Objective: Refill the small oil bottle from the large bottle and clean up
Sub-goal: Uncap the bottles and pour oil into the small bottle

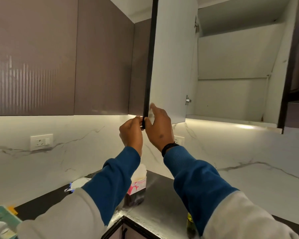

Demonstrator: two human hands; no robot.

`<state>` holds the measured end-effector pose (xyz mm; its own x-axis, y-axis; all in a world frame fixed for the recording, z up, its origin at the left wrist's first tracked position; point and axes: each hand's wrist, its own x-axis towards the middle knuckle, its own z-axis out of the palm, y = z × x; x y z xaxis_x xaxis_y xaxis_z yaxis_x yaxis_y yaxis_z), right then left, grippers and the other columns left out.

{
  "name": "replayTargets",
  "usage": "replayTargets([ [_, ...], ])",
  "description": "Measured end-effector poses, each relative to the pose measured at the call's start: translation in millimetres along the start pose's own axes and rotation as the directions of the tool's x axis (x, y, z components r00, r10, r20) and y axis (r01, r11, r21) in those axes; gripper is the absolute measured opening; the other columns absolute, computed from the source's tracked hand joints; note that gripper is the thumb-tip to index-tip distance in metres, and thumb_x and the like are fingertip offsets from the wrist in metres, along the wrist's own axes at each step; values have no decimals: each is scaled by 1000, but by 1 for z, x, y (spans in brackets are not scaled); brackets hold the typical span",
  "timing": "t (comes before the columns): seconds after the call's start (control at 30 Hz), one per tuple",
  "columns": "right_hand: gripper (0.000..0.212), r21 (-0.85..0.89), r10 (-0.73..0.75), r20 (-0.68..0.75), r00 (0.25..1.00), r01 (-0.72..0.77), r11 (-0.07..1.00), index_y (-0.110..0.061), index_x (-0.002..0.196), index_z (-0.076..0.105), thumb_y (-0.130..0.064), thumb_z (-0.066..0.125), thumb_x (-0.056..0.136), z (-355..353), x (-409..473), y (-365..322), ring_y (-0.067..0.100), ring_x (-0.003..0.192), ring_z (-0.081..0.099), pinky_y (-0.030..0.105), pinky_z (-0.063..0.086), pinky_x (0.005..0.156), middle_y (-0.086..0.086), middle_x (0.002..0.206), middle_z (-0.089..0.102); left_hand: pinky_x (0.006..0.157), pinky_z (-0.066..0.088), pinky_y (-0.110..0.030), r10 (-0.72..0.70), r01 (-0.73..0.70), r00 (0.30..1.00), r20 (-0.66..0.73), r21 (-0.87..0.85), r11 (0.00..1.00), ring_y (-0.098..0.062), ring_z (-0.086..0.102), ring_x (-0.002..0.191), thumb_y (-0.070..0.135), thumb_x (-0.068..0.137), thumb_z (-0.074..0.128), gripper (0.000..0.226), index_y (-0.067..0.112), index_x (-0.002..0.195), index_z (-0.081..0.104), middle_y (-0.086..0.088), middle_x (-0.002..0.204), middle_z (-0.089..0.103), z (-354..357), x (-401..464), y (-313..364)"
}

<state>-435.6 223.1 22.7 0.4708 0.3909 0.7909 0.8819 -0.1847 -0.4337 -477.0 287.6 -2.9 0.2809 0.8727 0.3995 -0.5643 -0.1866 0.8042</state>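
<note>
The wall cupboard (231, 66) stands open on the right, its white shelves bare as far as the view reaches, and its door (169, 66) swings out edge-on towards the camera with a dark strip down its front edge. Below lies the dark counter (155, 190), turning a corner under the arms. At the door's bottom corner the left hand (131, 133) grips the dark edge from the outer side, and the right hand (158, 128) clasps it from the inner side, thumb on the edge and fingers up against the white face. Towards the back of the counter stands a tissue box (139, 184). Near the counter's front edge, half hidden by the right sleeve, a small oil bottle (190, 219) shows yellow; the large bottle is not in view. The likely risk is the forearms: lowering them carelessly could let the right sleeve catch that bottle and tip it off the edge, or the door could pinch fingers
</note>
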Motion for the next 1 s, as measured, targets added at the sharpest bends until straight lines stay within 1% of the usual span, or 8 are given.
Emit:
replayTargets([
  [0.1, 61, -51, 27, -116, 993, -33, 998, -21, 159, 24, -30, 50, 105, -14, -8, 9, 24, 137, 46, 37, 44, 111, 8, 153, 42, 75, 58, -34, 9, -5, 997, 77, -51, 999, -3, 70, 65, 26, 101, 56, 42, 29, 64, 74, 9, 70, 76, 16, -19, -3],
  [0.23, 66, -116, 16, -260, 965, -47, 992, -25, 161, 12, -32, 46, 105, -40, -22, 29, 20, 126, 53, 33, 50, 96, 5, 145, 48, 67, 54, -32, 39, -18, 983, 177, -115, 993, -14, 61, 65, 26, 101, 58, 41, 7, 66, 68, -10, 68, 69, 45, -40, -11],
  [0.4, 73, -333, -139, -345, 928, 18, 943, -31, 161, 5, -38, 41, 98, -83, -36, 59, 19, 106, 60, 33, 59, 76, 5, 135, 53, 62, 57, -19, 123, -67, 945, 304, -191, 979, -9, 69, 66, 23, 103, 59, 40, 20, 66, 75, -1, 69, 74, 88, -64, -25],
  [0.5, 78, -406, -170, -364, 916, 9, 914, -31, 160, 8, -29, 54, 98, -108, -39, 81, 18, 101, 62, 32, 61, 73, 8, 136, 53, 68, 59, -24, 179, -101, 905, 385, -214, 972, -10, 74, 78, 22, 104, 57, 33, 22, 79, 78, 4, 79, 78, 111, -79, -37],
  [0.6, 80, -437, -168, -398, 902, -25, 899, -31, 158, 13, -24, 63, 97, -133, -38, 106, 12, 92, 59, 22, 54, 75, 8, 132, 56, 82, 61, -35, 305, -216, 834, 460, -236, 947, -16, 73, 95, 18, 103, 59, 22, 26, 94, 78, 7, 94, 78, 135, -89, -48],
  [0.73, 64, -411, -176, -494, 852, -51, 910, -35, 155, 15, -52, 33, 97, -164, -33, 143, 4, 81, 55, 6, 43, 71, 3, 122, 60, 86, 60, -30, 527, -480, 660, 535, -240, 844, -10, 67, 109, 22, 95, 70, 17, 30, 109, 75, 10, 114, 70, 173, -92, -63],
  [0.87, 62, -413, -170, -574, 801, -103, 905, -23, 157, 29, -32, 51, 100, -190, -27, 186, 2, 81, 53, -8, 33, 65, 3, 119, 61, 102, 47, -21, 577, -639, 556, 599, -136, 757, -12, 60, 121, 49, 90, 65, 39, 29, 123, 72, 10, 130, 66, 212, -95, -80],
  [1.0, 63, -372, -82, -607, 790, -192, 908, -25, 157, 31, -34, 52, 98, -219, -21, 225, 8, 100, 53, 22, 51, 89, 5, 130, 58, 104, 28, -13, 607, -737, 472, 640, -91, 669, -12, 48, 133, 54, 88, 64, 48, 31, 130, 67, 4, 143, 58, 252, -103, -100],
])
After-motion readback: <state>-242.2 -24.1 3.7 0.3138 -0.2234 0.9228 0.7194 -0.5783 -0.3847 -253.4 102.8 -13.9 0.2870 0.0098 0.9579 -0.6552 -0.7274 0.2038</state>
